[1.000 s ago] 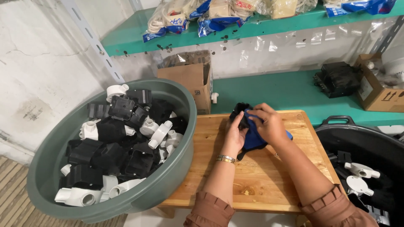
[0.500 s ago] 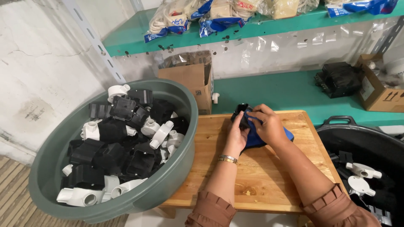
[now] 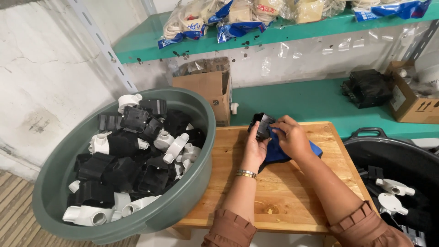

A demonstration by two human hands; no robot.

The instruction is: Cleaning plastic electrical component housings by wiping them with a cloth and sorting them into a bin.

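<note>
Over the far part of a wooden table (image 3: 292, 192), my left hand (image 3: 254, 147) holds a small black plastic box part (image 3: 262, 124) from below. My right hand (image 3: 292, 137) presses a blue cloth (image 3: 279, 151) against that part from the right. The cloth drapes under both hands and its far end lies on the wood. A gold bracelet sits on my left wrist.
A big green tub (image 3: 192, 201) of several black and white plastic fittings stands at the left, against the table. A black tub (image 3: 411, 155) with similar fittings is at the right. Cardboard boxes (image 3: 206, 89) and a green shelf (image 3: 311, 98) lie behind; bagged goods fill the upper shelf.
The black part has been turned slightly in my hands, and both hands shifted a little toward the far edge of the table.
</note>
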